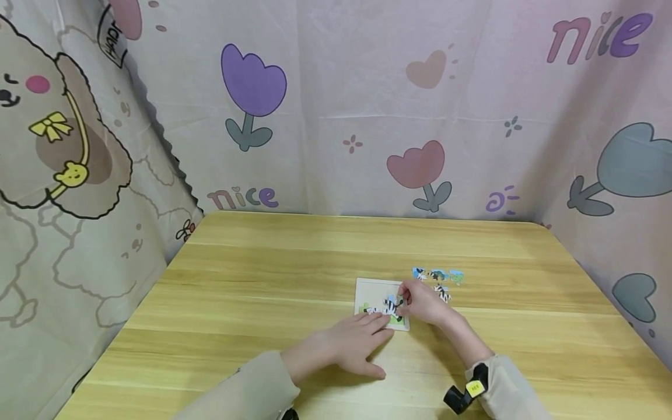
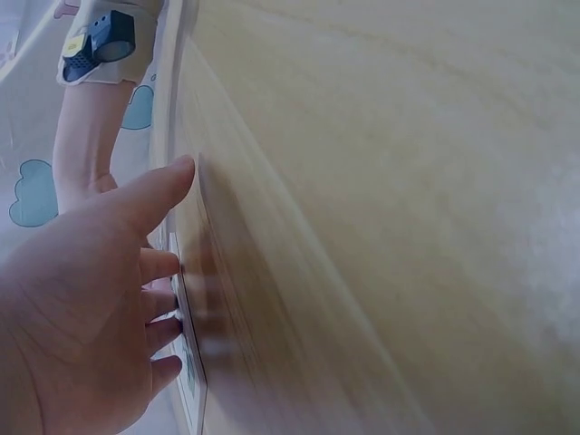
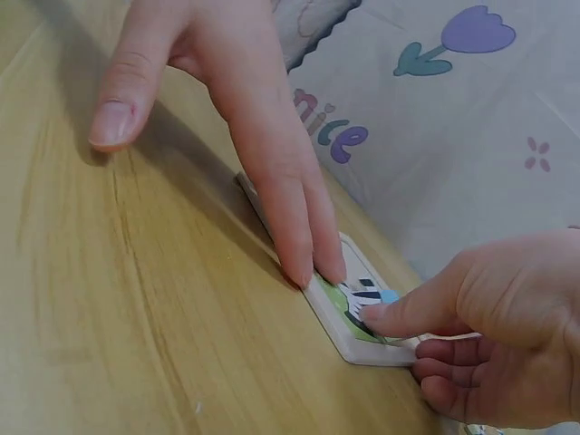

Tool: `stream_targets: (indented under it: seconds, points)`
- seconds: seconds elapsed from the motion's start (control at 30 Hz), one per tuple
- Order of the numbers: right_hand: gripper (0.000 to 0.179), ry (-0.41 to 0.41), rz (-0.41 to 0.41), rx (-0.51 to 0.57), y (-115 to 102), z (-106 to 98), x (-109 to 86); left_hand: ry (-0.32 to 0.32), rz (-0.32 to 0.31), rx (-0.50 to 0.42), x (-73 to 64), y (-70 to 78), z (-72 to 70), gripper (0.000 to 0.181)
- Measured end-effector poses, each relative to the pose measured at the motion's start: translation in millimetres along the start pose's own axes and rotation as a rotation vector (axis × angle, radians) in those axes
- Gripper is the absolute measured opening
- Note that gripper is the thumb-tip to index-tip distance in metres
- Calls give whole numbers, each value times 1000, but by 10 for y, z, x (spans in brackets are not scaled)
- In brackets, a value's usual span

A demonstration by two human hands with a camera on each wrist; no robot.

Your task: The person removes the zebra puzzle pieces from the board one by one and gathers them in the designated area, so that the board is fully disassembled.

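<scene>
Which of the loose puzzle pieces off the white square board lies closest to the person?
The flat black-and-white striped piece, alone beside the right hand; the other three form a row farther away.

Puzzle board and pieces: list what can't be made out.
Lower part of the board, head view: partly behind the left hand.
Board's picture, left wrist view: nearly edge-on, behind that hand.
Zebra piece, right wrist view: partly under the right hand.
Loose pieces, head view: details too small.
</scene>
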State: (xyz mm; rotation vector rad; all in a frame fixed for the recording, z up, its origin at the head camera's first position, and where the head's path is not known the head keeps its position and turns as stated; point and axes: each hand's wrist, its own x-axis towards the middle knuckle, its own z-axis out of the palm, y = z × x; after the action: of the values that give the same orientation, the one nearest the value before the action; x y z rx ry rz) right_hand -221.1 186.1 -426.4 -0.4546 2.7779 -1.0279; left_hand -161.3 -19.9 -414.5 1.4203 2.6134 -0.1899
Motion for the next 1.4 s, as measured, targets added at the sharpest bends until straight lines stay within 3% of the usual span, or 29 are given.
stream_targets:
  seconds: [0.13, 0.33, 0.6, 0.8, 1.03, 1.4]
  points:
    - [30, 16, 3, -2, -25, 13, -20, -12, -2, 12, 11, 10, -17, 78]
    - [22, 62, -61, -13, -4, 36, -49, -21, -4, 21, 16, 28, -55, 78]
    - [13, 74, -91, 65, 64, 45, -71, -20, -6, 63, 33, 36, -53, 79]
    - [13, 68, -44, 160, 120, 4, -78, -36, -12, 52, 25, 45, -55, 79]
    - [18, 124, -36, 261, 255, -187, -176, -44, -20, 55, 14, 54, -43, 79]
    - [26, 155, 136, 407, 645, -586, -401, -11, -11, 22, -60, -14, -33, 81]
